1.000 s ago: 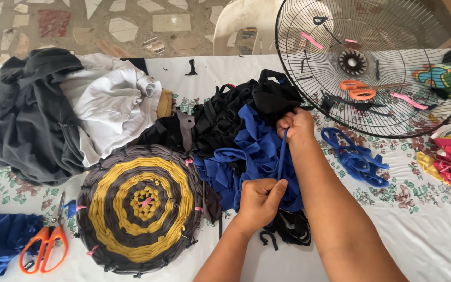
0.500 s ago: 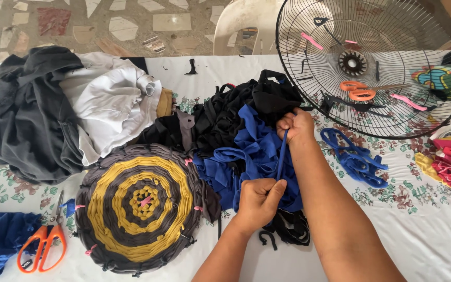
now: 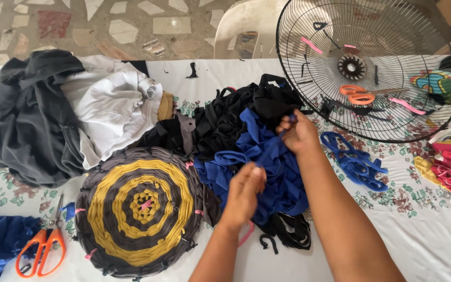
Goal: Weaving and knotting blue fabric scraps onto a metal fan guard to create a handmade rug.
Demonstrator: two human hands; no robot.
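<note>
Both grips are seen closed on cloth in the head view, the only view given. A blue fabric strip [image 3: 283, 137] is pinched at its far end by the right hand [image 3: 299, 133], which is clenched above the far edge of the blue fabric pile [image 3: 267, 167]. The left hand [image 3: 245, 194] is curled nearer the body, over the near part of that same pile, its fingers closed on blue cloth; whether this is the other end of the same strip cannot be told, since the stretch between the hands merges with the pile. If it is one strip, its long axis runs from the near left hand away and slightly rightward to the right hand, so the left hand is the nearer of the two to the loose near end.

Relative to the blue fabric pile, a heap of black fabric [image 3: 236, 117] lies just beyond and touching it. A round woven mat [image 3: 141, 208] in yellow and dark rings lies just to its left, and orange scissors [image 3: 40, 249] lie well left of it, past the mat. Grey and white garments [image 3: 69, 115] are bunched to the far left. A black fan guard [image 3: 369, 68] lies to the far right, with a second orange pair of scissors [image 3: 358, 94] inside it. Loose blue strips [image 3: 353, 159] lie just right of the pile, on the floral-clothed surface [image 3: 424, 230].
</note>
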